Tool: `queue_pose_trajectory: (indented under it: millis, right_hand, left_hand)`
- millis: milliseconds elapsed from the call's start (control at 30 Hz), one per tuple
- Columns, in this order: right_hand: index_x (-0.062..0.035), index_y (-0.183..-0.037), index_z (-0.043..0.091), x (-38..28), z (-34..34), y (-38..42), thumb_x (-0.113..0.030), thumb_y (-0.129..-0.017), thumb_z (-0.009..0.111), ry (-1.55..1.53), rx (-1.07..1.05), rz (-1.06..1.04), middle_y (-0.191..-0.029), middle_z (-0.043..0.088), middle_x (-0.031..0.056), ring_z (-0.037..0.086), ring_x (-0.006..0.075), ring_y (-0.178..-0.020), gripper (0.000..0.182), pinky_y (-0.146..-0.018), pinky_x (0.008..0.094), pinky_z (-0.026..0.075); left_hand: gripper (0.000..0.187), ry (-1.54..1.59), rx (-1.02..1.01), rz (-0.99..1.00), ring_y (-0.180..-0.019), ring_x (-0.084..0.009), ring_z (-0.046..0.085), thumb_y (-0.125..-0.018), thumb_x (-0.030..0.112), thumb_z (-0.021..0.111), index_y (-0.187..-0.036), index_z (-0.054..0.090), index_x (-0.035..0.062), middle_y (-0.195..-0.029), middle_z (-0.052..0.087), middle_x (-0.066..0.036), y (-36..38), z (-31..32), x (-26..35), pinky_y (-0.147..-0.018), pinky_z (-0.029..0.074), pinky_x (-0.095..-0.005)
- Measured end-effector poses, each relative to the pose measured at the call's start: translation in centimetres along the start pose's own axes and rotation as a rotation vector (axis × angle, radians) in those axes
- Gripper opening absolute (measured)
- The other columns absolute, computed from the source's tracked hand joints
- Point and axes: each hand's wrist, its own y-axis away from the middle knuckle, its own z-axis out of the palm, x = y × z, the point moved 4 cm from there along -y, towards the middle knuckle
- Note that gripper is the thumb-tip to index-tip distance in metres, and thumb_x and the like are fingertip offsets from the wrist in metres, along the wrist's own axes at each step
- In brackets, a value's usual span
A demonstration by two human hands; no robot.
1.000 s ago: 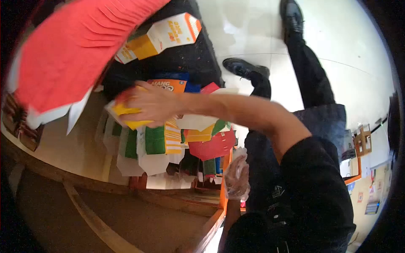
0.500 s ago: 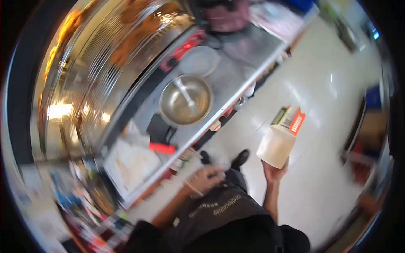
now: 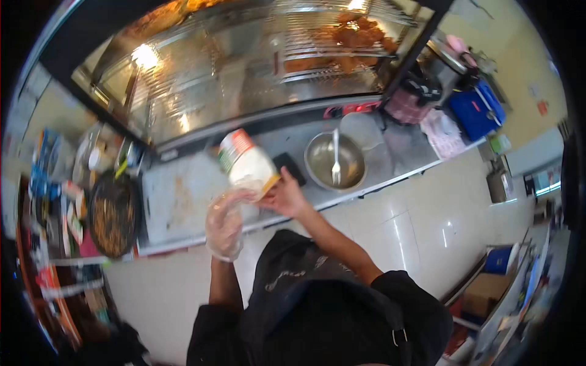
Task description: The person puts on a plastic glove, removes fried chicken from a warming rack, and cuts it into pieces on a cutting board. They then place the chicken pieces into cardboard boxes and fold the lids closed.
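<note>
A carton (image 3: 251, 168) is held in both hands above a steel counter (image 3: 400, 149), in front of a lit display cabinet (image 3: 235, 91) with browned food (image 3: 363, 36) on its racks. Half a second earlier the carton was out over the floor in the right hand alone; now it is over the edge of a white board (image 3: 177, 195), tilted, its orange end toward the cabinet — and the left hand has come up to meet it. The change turns one-handed carrying into two-handed handling at the counter.

The bare right hand (image 3: 284, 196) has its fingers closed around the carton's near right corner. The gloved left hand (image 3: 226, 219) curls its fingers at the near left edge, seemingly touching; whether they grip or merely steady it cannot be told, nor can the carton's mouth be made out clearly.

To the right of the carton lie a black item (image 3: 289, 169), then a metal bowl (image 3: 356, 155) with a white utensil (image 3: 336, 152) in it — both apart from the hands.
</note>
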Motion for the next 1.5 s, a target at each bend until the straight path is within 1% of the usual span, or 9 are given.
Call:
queue_pose_trajectory:
  millis: [100,133,200,300,500,600,667,800,1500]
  right_hand:
    - [-0.0026,-0.147,0.028,0.2,-1.0,-2.6,-0.069,-0.09,0.045,-0.128,0.064,-0.019,-0.144,0.037,0.0265,0.04,0.0419,-0.131,0.089,-0.111,0.05,0.033]
    - [-0.0018,-0.147,0.026,-0.6,-1.0,-1.8,-0.064,-0.091,0.048,-0.121,0.103,-0.048,-0.145,0.035,0.0257,0.04,0.0413,-0.132,0.087,-0.112,0.0496,0.032]
    - [-0.0001,-0.147,0.027,-1.4,-1.6,0.6,-0.046,-0.095,0.055,0.01,0.1,-0.171,-0.144,0.037,0.0248,0.042,0.0378,-0.131,0.075,-0.111,0.0463,0.035]
    - [0.002,-0.139,0.042,-4.1,-3.2,5.7,-0.016,-0.097,0.06,0.356,0.041,-0.408,-0.127,0.055,0.0192,0.06,0.0277,-0.114,0.049,-0.099,0.0356,0.049]
    - [0.0022,-0.123,0.058,-11.4,-10.3,13.2,-0.02,-0.099,0.056,0.472,0.027,-0.304,-0.081,0.066,0.0081,0.069,0.0204,-0.078,0.033,-0.073,0.0296,0.056]
    - [0.002,-0.124,0.058,-15.5,-13.2,16.3,-0.023,-0.1,0.054,0.513,-0.025,-0.305,-0.077,0.065,0.0066,0.068,0.0181,-0.081,0.034,-0.07,0.0284,0.054]
    - [0.0007,-0.124,0.058,-17.8,-15.2,17.5,-0.023,-0.101,0.053,0.549,-0.051,-0.3,-0.085,0.066,0.0059,0.067,0.0151,-0.085,0.034,-0.07,0.0276,0.054]
    - [-0.0026,-0.124,0.059,-21.4,-19.0,18.9,-0.023,-0.101,0.052,0.533,-0.048,-0.333,-0.093,0.066,0.0052,0.065,0.0133,-0.089,0.032,-0.071,0.0284,0.053]
    - [-0.0047,-0.122,0.061,-26.1,-25.7,19.5,-0.026,-0.101,0.052,0.394,-0.054,-0.249,-0.091,0.066,0.0038,0.063,0.0118,-0.087,0.031,-0.07,0.0271,0.053]
  left_hand:
    - [0.091,0.078,0.241,0.119,-0.135,-0.0352,0.041,-0.082,0.058,0.064,-0.144,0.037,-0.0025,-0.147,0.04,-0.024,-4.4,1.3,0.9,-0.108,0.034,-0.0456]
    - [0.11,-0.146,0.19,0.176,-0.14,-0.037,0.034,-0.072,0.058,0.074,-0.15,0.024,-0.0013,-0.155,0.028,-0.022,-6.8,1.9,1.7,-0.111,0.031,-0.0463]
    - [0.115,-0.74,-0.051,0.486,-0.14,-0.0382,0.035,-0.063,0.052,0.082,-0.149,0.028,-0.0019,-0.153,0.033,-0.022,-12.2,5.0,8.2,-0.112,0.029,-0.0485]
    - [0.104,-0.961,-0.229,0.646,-0.136,-0.0391,0.039,-0.062,0.044,0.084,-0.144,0.038,-0.0024,-0.146,0.043,-0.022,-19.0,10.5,10.0,-0.112,0.029,-0.0502]
    - [0.085,-1.412,-0.132,0.801,-0.132,-0.0355,0.044,-0.082,0.06,0.062,-0.139,0.046,-0.0006,-0.14,0.05,-0.021,-34.5,20.2,9.3,-0.11,0.033,-0.0466]
    - [0.088,-1.644,-0.066,0.381,-0.132,-0.0348,0.046,-0.088,0.07,0.044,-0.14,0.044,-0.0011,-0.14,0.05,-0.022,-41.8,22.3,7.5,-0.11,0.034,-0.0433]
    - [0.09,-1.672,-0.18,-0.192,-0.129,-0.0359,0.049,-0.089,0.073,0.035,-0.137,0.048,-0.0019,-0.137,0.052,-0.022,-46.5,21.5,6.3,-0.109,0.035,-0.0418]
    - [0.089,-1.939,0.03,0.282,-0.127,-0.0369,0.049,-0.088,0.071,0.039,-0.141,0.042,0.0003,-0.136,0.05,-0.028,-55.2,14.4,0.9,-0.107,0.037,-0.0466]
    - [0.068,-2.112,0.228,0.179,-0.111,-0.0394,0.057,-0.087,0.046,0.051,-0.141,0.043,0.0056,-0.128,0.055,-0.025,-53.2,10.2,6.4,-0.097,0.044,-0.0459]
